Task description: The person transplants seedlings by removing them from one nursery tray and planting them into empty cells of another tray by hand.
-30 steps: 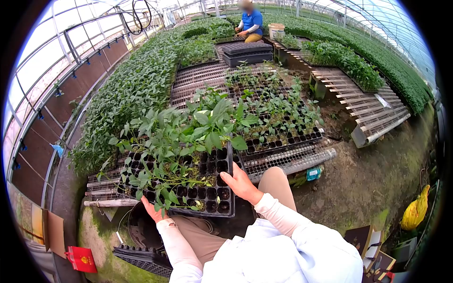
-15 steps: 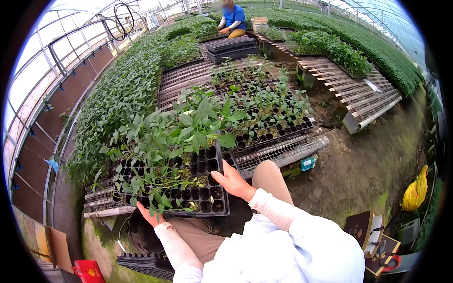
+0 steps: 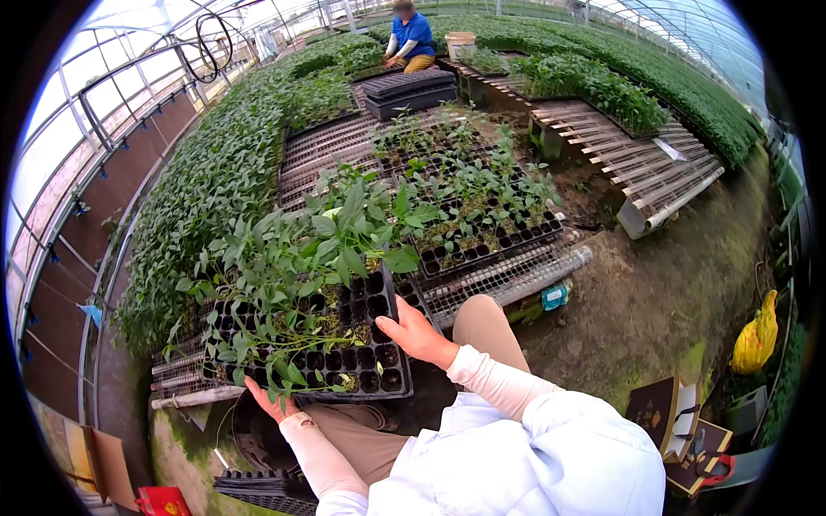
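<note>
A black cell tray (image 3: 366, 357) with leafy green seedlings (image 3: 301, 249) is held over the near end of the slatted bench. My left hand (image 3: 272, 401) grips its near edge toward the left corner, fingers partly hidden under it. At its right side, my right hand (image 3: 416, 334) holds the rim, with the thumb on top. Some stems lie flat across the cells, and several cells at the right show no plant. Beyond it, another seedling tray (image 3: 490, 251) rests on the bench.
A person in blue (image 3: 411, 36) kneels at the far end near stacked black trays (image 3: 408, 93) and a white bucket (image 3: 460, 45). Empty trays (image 3: 265, 487) lie low at the left. A yellow bag (image 3: 755, 337) and dark gift bags (image 3: 661, 413) are at the right.
The view has turned, shifting the surroundings left and slightly up. Both hands keep hold of the tray, which has moved little relative to my body.
</note>
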Motion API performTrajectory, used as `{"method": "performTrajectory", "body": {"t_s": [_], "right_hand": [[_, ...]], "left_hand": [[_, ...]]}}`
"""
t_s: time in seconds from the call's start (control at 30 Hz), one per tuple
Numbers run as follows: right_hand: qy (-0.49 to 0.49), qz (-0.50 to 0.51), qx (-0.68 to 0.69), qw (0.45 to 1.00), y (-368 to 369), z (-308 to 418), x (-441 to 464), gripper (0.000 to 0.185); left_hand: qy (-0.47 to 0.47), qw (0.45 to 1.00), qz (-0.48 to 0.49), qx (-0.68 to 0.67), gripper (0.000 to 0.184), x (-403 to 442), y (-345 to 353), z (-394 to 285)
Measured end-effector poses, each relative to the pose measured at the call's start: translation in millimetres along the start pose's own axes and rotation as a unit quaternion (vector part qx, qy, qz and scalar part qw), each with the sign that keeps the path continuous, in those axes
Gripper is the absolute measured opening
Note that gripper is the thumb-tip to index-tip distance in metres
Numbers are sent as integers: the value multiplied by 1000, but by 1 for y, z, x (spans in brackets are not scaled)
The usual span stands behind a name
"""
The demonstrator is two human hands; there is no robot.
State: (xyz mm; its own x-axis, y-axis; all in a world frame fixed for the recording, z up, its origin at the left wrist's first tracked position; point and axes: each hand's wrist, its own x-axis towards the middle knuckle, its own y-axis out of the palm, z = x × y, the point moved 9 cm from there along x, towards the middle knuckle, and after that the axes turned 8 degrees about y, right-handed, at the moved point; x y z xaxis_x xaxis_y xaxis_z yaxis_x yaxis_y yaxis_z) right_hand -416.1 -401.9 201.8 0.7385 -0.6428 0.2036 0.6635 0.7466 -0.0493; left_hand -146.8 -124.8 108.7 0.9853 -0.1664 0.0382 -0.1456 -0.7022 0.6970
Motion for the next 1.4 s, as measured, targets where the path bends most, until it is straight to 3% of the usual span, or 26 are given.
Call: {"method": "performTrajectory", "body": {"t_s": [0.93,1.17,1.23,1.4], "right_hand": [[6,10,2,1000,-1,1,0,51],[18,16,20,1000,0,1,-2,51],[2,8,18,1000,0,0,0,51],[10,16,21,1000,0,1,-1,52]], "left_hand": [[-48,997,-40,-50,67,-6,7,2],[1,999,-36,-16,67,-3,4,-3],[-8,999,-29,-22,51,0,2,-2],[-33,997,20,-74,50,14,-8,9]]}}
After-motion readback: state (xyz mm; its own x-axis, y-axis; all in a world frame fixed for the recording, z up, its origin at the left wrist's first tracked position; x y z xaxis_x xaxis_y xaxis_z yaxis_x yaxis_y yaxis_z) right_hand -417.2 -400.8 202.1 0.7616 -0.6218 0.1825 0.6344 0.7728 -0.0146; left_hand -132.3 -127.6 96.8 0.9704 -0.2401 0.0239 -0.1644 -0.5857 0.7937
